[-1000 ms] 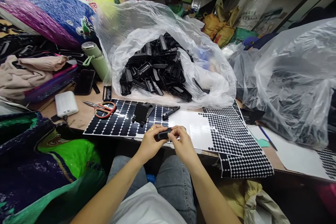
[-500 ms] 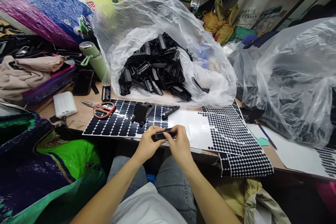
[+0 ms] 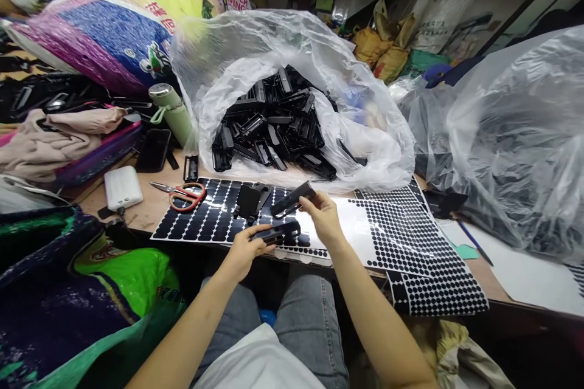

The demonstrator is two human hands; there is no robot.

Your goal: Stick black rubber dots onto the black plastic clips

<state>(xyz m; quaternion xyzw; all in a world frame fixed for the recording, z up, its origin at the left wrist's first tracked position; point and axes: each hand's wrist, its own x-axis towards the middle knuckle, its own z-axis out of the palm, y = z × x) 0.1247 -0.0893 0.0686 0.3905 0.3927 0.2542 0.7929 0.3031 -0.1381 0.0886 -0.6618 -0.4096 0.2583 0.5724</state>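
My left hand (image 3: 245,250) is closed on a long black plastic part (image 3: 281,232), held low above the front edge of the sticker sheet. Up and to the right, my right hand (image 3: 323,214) pinches the right end of a second black plastic part (image 3: 294,197), which is tilted over the sheet. The two parts are close together but apart. Behind them on the sheet (image 3: 176,226) of black stickers lies a flat black piece (image 3: 249,202). Red-handled scissors (image 3: 185,196) rest at the sheet's left end.
A clear plastic bag (image 3: 378,140) spills many black parts (image 3: 274,121) behind the sheet. On the left are a white power bank (image 3: 123,187), a phone (image 3: 154,150) and a green bottle (image 3: 172,114). Dotted sticker sheets (image 3: 429,243) and another plastic bag (image 3: 511,134) are on the right.
My hands have parted: both were on one black part. My right hand has moved up and now holds a second part, where one lay on the sheet. The view has shifted slightly.
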